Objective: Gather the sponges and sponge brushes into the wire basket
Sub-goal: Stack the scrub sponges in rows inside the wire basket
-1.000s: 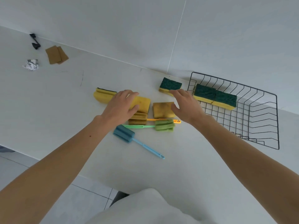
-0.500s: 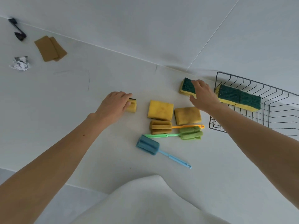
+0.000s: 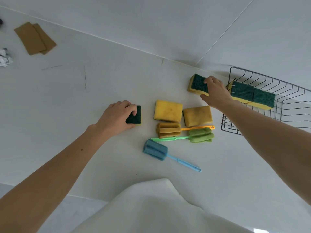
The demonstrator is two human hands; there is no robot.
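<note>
My left hand [image 3: 116,116] grips a green-topped yellow sponge [image 3: 136,116] on the white counter. My right hand [image 3: 215,92] grips another green-topped sponge [image 3: 197,83] just left of the black wire basket [image 3: 286,105]. Two green-topped sponges [image 3: 252,94] lie inside the basket. Between my hands lie two yellow sponges [image 3: 168,111] [image 3: 197,116]. In front of them are an orange-handled brush with a brown sponge head [image 3: 169,130], a green sponge brush [image 3: 200,135] and a blue sponge brush [image 3: 155,149].
Two brown pads [image 3: 34,39] and a crumpled piece of foil [image 3: 5,58] lie at the far left of the counter. The white wall runs behind the counter. The counter's front edge is near my body at the bottom left.
My left hand has turned its sponge so the green side shows and closed on it. My right hand has settled onto the green-topped sponge beside the basket. The view has shifted.
</note>
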